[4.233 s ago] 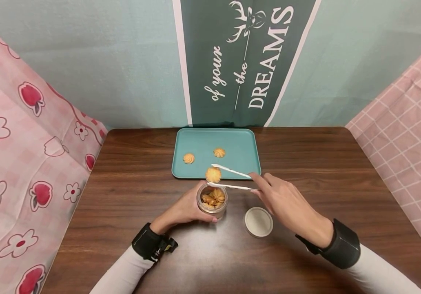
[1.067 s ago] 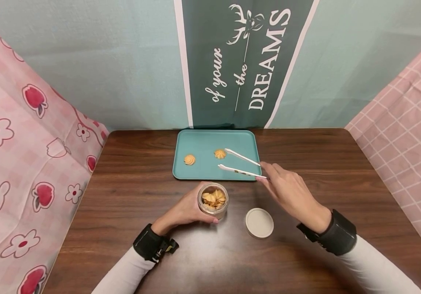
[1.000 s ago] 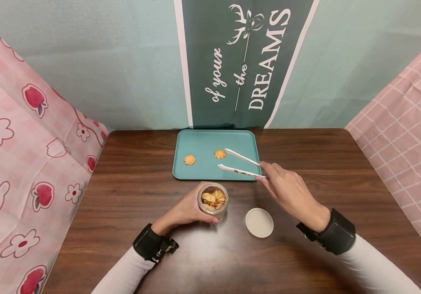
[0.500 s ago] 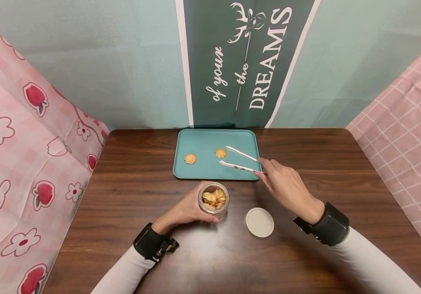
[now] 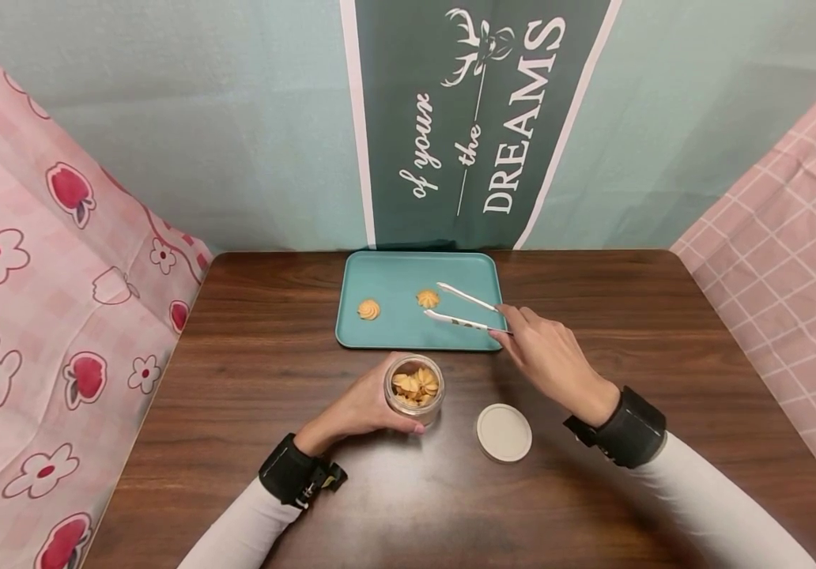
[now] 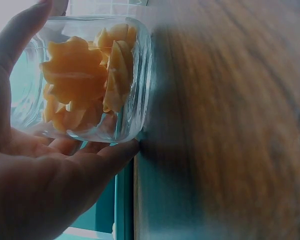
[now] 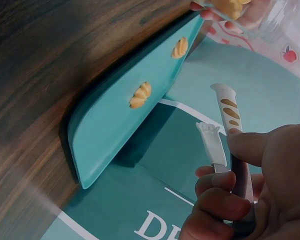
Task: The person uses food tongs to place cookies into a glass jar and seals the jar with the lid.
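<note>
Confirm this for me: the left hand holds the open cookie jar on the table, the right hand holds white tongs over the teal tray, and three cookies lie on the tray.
One detail is off: the head view shows two cookies on the teal tray, not three. The rest holds: the left hand holds the open cookie jar on the table, and the right hand holds white tongs over the tray.

Dark wooden table (image 5: pixel 664 332), teal wall (image 5: pixel 237 118)

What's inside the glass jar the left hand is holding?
The glass jar holds swirl-shaped golden cookies, piled nearly to its open rim. The left hand wraps its near side, so the lowest cookies there are hidden.
</note>
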Tool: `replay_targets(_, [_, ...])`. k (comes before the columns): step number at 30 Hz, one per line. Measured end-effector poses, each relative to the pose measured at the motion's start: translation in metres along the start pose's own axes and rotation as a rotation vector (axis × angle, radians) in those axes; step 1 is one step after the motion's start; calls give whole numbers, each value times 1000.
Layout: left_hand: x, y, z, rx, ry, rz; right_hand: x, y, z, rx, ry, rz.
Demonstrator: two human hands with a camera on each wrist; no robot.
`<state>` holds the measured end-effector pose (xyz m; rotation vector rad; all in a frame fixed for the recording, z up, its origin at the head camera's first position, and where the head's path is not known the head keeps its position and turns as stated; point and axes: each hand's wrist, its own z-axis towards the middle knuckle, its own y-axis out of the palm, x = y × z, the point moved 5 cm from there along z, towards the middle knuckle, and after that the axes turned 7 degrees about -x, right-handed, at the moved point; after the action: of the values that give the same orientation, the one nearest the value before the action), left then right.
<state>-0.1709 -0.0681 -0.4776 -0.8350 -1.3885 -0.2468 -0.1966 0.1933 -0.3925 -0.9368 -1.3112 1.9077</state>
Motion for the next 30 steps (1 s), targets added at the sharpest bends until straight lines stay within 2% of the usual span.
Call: replay_targets(30, [4,-1,-1,-2,10,-26,17,26,21,-35,21,-6])
